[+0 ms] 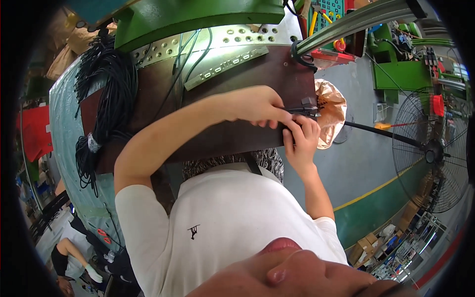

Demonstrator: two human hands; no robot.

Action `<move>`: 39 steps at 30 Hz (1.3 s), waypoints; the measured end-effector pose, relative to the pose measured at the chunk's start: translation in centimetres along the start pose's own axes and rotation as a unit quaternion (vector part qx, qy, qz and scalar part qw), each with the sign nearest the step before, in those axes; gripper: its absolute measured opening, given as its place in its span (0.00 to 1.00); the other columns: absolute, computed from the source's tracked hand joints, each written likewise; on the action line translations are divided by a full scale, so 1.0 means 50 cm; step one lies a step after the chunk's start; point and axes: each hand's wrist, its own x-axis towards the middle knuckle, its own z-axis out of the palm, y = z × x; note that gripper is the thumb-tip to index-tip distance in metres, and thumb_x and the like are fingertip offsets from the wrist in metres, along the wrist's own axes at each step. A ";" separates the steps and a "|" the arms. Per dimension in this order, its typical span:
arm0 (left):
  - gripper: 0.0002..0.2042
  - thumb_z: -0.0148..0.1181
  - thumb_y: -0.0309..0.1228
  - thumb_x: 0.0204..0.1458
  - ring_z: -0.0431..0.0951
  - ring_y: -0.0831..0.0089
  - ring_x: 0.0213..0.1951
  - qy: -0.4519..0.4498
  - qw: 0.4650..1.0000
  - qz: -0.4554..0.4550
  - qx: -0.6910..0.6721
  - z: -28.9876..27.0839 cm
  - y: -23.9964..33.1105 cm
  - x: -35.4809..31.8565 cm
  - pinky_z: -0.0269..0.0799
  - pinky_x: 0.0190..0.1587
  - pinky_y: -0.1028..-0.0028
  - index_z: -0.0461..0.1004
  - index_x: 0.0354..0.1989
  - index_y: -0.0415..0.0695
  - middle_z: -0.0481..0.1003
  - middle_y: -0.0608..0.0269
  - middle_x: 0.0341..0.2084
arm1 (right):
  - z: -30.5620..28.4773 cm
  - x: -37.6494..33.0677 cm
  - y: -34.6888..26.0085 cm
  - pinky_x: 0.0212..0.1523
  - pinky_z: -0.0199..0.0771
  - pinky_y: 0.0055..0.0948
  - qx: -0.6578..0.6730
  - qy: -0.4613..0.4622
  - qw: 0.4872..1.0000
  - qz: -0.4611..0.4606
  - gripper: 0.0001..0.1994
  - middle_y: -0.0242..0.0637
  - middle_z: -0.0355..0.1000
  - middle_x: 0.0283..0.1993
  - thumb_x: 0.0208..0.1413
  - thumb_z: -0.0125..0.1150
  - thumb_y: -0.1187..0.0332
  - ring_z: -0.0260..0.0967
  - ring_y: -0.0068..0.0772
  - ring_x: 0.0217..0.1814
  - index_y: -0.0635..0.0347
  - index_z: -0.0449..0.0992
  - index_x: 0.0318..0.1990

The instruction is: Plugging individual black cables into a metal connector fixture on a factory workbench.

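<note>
My left hand reaches across above the dark brown tabletop, its fingers closed around several black cable ends. Metallic tips on these ends stick out to the right, near the table's right edge. Close against it, my right hand has its fingers curled in, and its fingertips meet the left fingers just below the cable ends. What the right fingers pinch is hidden. Behind my hands lies a long metal fixture bar with a row of slots.
A large bundle of black cables hangs over the table's left side. Beyond the right edge stands an open copper-coloured bag with small black bits in it. Green machinery and a perforated metal plate are behind. A fan stands right.
</note>
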 end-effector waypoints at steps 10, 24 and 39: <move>0.08 0.52 0.32 0.60 0.62 0.88 0.19 0.312 0.907 0.168 -0.227 0.128 -0.070 -0.062 0.56 0.21 0.85 0.70 0.32 0.41 0.71 0.70 0.19 | 0.009 0.154 -0.071 0.44 0.72 0.25 0.729 -0.061 0.609 0.307 0.15 0.40 0.74 0.46 0.66 0.44 0.68 0.73 0.26 0.40 0.72 0.71 0.49; 0.15 0.45 0.40 0.64 0.54 0.87 0.18 0.377 0.728 0.165 -0.549 0.143 -0.170 -0.149 0.47 0.19 0.84 0.72 0.42 0.41 0.62 0.72 0.16 | 0.142 0.275 -0.044 0.46 0.63 0.35 0.119 -0.108 0.962 -0.221 0.19 0.34 0.67 0.40 0.41 0.69 0.66 0.64 0.38 0.46 0.56 0.73 0.43; 0.15 0.46 0.36 0.63 0.69 0.80 0.22 0.344 0.721 0.220 -0.560 0.130 -0.185 -0.196 0.68 0.27 0.81 0.74 0.41 0.36 0.73 0.65 0.24 | 0.145 0.267 -0.158 0.36 0.67 0.34 0.286 -0.103 0.935 -0.182 0.12 0.37 0.66 0.33 0.41 0.62 0.84 0.64 0.41 0.37 0.57 0.76 0.33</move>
